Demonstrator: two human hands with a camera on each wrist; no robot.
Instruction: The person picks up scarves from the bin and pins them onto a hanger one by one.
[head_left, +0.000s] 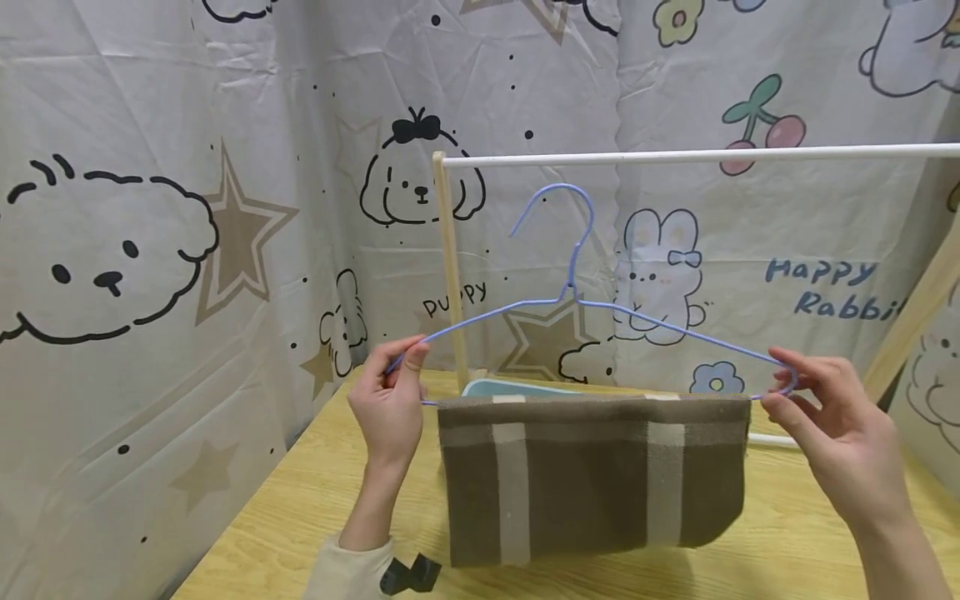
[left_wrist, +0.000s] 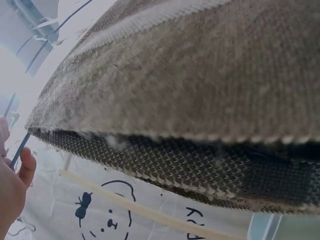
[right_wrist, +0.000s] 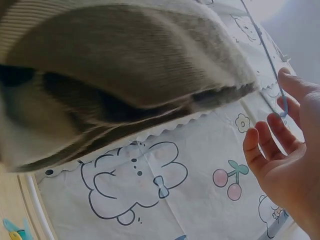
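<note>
A light-blue wire hanger (head_left: 630, 313) is held up in front of me, its hook uppermost. Over its bottom bar hangs a folded brown knit cloth (head_left: 592, 483) with pale stripes. My left hand (head_left: 390, 404) pinches the hanger's left corner between thumb and fingers. At the opposite corner, my right hand (head_left: 847, 433) grips the wire the same way. From below, the left wrist view shows the folded layers of the cloth (left_wrist: 175, 100) beside the left hand (left_wrist: 12, 185). In the right wrist view the cloth's lower edges gape a little, left of the right hand (right_wrist: 285, 145).
Behind the hanger stands a rack with a white rail (head_left: 660, 156) and wooden posts (head_left: 450, 267). A pale teal tray (head_left: 517, 387) on the wooden table (head_left: 300, 517) is partly covered by the cloth. Printed curtains (head_left: 247, 100) surround the table.
</note>
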